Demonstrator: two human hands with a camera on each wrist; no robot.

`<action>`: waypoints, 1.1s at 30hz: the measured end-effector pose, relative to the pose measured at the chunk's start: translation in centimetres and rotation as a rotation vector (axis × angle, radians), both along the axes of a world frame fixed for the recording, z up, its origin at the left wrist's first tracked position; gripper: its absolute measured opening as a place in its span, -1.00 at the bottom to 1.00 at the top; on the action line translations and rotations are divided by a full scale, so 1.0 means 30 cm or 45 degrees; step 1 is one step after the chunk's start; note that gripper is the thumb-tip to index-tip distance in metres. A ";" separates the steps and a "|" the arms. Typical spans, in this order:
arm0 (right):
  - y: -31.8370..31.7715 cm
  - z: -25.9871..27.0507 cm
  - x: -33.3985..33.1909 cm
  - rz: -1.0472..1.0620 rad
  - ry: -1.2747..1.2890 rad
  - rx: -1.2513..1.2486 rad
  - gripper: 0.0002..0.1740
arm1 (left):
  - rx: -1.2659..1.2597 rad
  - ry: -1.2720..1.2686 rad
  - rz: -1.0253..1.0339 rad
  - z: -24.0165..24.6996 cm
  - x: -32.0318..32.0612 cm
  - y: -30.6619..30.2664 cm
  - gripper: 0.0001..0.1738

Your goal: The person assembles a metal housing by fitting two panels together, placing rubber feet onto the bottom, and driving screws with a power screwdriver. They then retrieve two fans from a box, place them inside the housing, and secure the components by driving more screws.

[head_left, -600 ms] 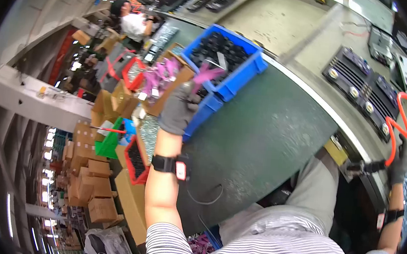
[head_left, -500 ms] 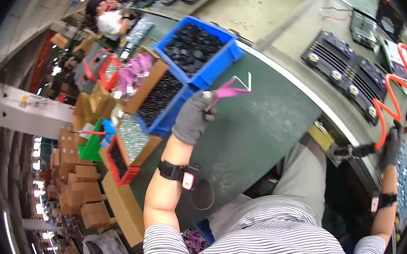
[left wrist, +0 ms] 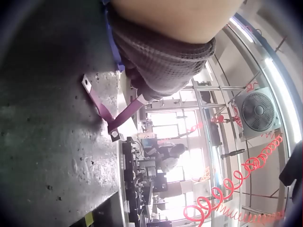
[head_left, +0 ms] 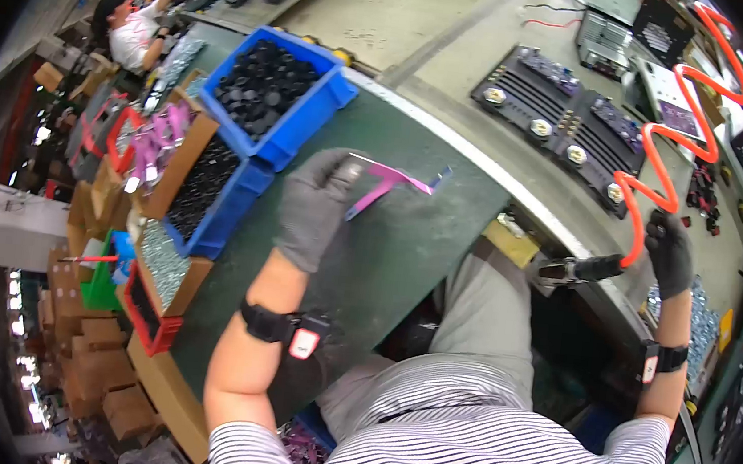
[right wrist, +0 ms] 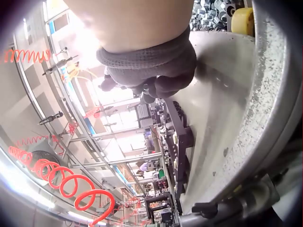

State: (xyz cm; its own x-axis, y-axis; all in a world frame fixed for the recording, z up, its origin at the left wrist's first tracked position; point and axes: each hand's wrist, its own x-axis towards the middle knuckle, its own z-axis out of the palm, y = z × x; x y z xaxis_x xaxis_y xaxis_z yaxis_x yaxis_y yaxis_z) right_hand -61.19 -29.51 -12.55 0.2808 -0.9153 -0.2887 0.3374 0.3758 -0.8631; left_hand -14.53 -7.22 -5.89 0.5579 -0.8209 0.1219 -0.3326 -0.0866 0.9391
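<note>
My gloved left hand (head_left: pixel 312 213) pinches one end of a thin purple bracket (head_left: pixel 388 175) over the green tabletop (head_left: pixel 367 276). The left wrist view shows the bracket (left wrist: pixel 124 114) as bent flat strips with a hole at a pale tip. On the right, my gloved right hand (head_left: pixel 670 256) is raised beside an orange coiled hose (head_left: pixel 649 183), fingers curled. A small grey metal part (right wrist: pixel 146 88) shows at its fingertips, too small to name more closely. Near this hand lie loose metal fasteners (head_left: pixel 701 322). The hose runs to a black-handled tool (head_left: pixel 596 269) at the bench edge.
Blue bins (head_left: pixel 284 131) of black parts stand left of the left hand, beside a cardboard box of purple brackets (head_left: pixel 160 136) and a red tray (head_left: pixel 167 333). Black finned units (head_left: pixel 527 99) lie on the far bench. Another person (head_left: pixel 135 35) works at the far left.
My left hand has carried the purple bracket away from the blue bins, out over the green tabletop. The head view has turned to the right. My right hand stays near the hose and fasteners.
</note>
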 end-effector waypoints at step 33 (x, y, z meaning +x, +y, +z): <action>-0.249 0.167 0.609 0.884 0.948 -1.385 -0.69 | 0.408 -1.156 -0.428 0.154 -0.356 -0.679 -0.82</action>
State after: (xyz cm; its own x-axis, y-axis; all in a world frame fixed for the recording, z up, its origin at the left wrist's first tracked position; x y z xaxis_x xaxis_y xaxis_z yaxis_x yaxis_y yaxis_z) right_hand -42.93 -36.97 -7.53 0.8389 -0.5198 0.1614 -0.2680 -0.6526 -0.7087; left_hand -25.20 -27.59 -1.28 0.0987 -0.9864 0.1316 -0.9612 -0.0603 0.2690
